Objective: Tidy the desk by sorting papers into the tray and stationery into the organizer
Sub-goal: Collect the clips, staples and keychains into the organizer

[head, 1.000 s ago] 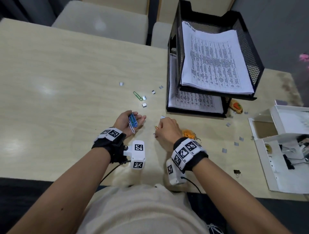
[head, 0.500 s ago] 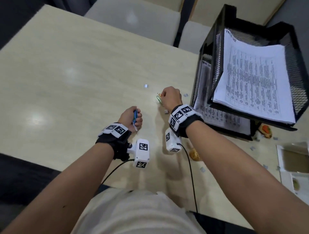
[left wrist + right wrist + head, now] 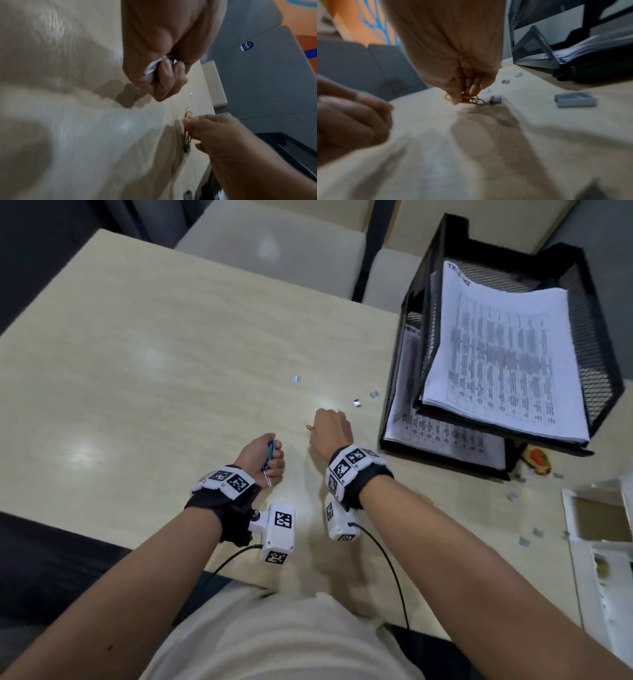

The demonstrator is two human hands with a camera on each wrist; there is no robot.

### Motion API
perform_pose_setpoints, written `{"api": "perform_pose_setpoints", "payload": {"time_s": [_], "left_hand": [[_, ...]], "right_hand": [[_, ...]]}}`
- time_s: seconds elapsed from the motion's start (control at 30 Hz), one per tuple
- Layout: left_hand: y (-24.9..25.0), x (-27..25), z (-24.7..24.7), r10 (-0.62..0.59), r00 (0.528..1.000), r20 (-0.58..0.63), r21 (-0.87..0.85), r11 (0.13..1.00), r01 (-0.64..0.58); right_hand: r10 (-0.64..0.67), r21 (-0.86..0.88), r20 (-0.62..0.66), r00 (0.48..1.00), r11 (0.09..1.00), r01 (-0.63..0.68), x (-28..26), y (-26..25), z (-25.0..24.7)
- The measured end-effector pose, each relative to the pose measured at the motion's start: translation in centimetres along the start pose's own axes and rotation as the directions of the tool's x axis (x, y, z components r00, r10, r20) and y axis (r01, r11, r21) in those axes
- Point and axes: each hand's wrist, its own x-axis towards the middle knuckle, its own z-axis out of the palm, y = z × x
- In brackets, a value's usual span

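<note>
Head view: the left hand point(image 3: 262, 458) is curled tight round a blue paper clip point(image 3: 271, 449), with a pale one poking out below the fist. At its 2 o'clock the right hand point(image 3: 330, 429) is bunched fingers-down on the surface point(image 3: 144, 364), an orange clip point(image 3: 309, 426) showing at its edge. Loose staple strips point(image 3: 357, 403) lie between that hand and the black mesh paper tray point(image 3: 596, 344), which already holds printed sheets point(image 3: 500, 350). The white organizer point(image 3: 613, 546) sits at 4 o'clock, well apart. Pale chairs stand beyond the far edge.

Left wrist view: the surface is smooth, glossy pale wood-grain, so thin wire clips may skid away instead of lifting.

Right wrist view: the fingertips point(image 3: 471, 92) pinch a tangle of orange, yellow and green clips point(image 3: 471, 100), a small staple block point(image 3: 495, 100) just beside them. The bundle looks loosely caught; I judge some could drop on the carry to the organizer. An orange and blue wall shows behind.
</note>
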Motion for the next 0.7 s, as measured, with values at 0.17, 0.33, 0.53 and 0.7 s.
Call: {"api": "perform_pose_setpoints", "payload": {"time_s": [0.17,0.33,0.53,0.7], "left_hand": [[-2.6,-0.5,3.8,-0.041,0.997,0.065,0.124,0.992,0.033],[-6.7,-1.3,10.7,-0.119,0.973,0.196,0.240,0.968,0.070],[-14.6,-2.6,20.6,-0.193,0.949,0.248,0.169,0.974,0.154],[-22.7,-4.2,28.4,-0.311,0.898,0.310,0.364,0.912,0.191]], "right_hand": [[0.102,0.568,-0.089,0.991,0.822,-0.034,-5.1,3.6,-2.2],[0.293,0.798,-0.108,0.950,0.595,-0.092,-13.0,11.9,-6.2],[0.595,0.854,-0.290,0.750,0.515,-0.078,-23.3,23.2,-9.2],[0.792,0.833,-0.347,0.502,0.506,-0.223,-31.6,32.1,-10.4]]}}
